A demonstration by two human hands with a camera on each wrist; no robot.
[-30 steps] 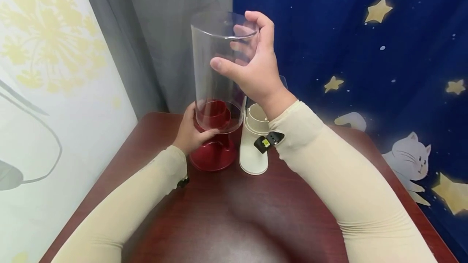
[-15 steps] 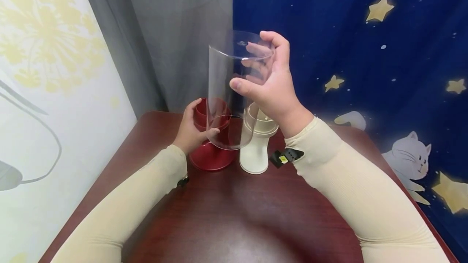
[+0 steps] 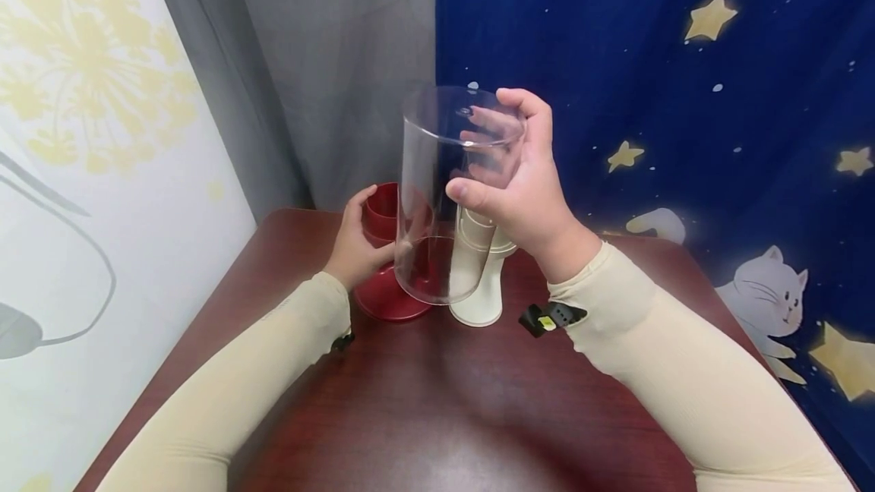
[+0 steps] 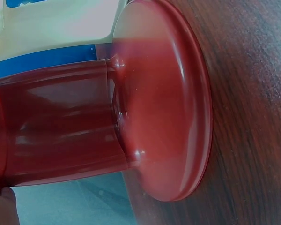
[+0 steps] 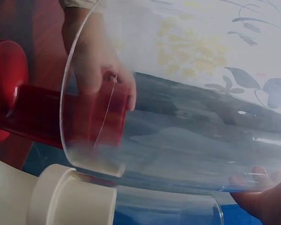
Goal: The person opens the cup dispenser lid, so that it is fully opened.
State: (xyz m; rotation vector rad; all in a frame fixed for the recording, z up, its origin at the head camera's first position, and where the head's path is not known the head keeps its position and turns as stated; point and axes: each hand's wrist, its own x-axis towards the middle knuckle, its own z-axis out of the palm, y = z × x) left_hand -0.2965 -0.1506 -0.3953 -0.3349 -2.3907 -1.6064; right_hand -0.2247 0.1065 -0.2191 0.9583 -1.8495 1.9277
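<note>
While the right hand (image 3: 526,181) grasps a clear plastic cylinder (image 3: 424,188) near its upper rim, thumb on the near side and fingers curled round the far side, the left hand (image 3: 358,249) grips the cup-shaped top of a red pedestal stand (image 3: 393,298). The cylinder is held in the air, roughly upright, and in the head view its lower end overlaps both the red stand and a cream pedestal stand (image 3: 481,310); whether it touches either one cannot be told. The red stand is upright on its round base, and the cream one is just to its right, its ringed collar partly seen through the cylinder wall. Beside that collar, the right wrist view shows another clear piece (image 5: 168,206), its full shape hidden. Both stands rest on a reddish-brown wood-grain table (image 3: 444,416). Cream sleeves cover both arms, with a black strap (image 3: 554,319) at the right wrist. Beyond the table hang a grey curtain (image 3: 328,44) and a navy curtain (image 3: 581,36) printed with yellow stars and a grey cat.
</note>
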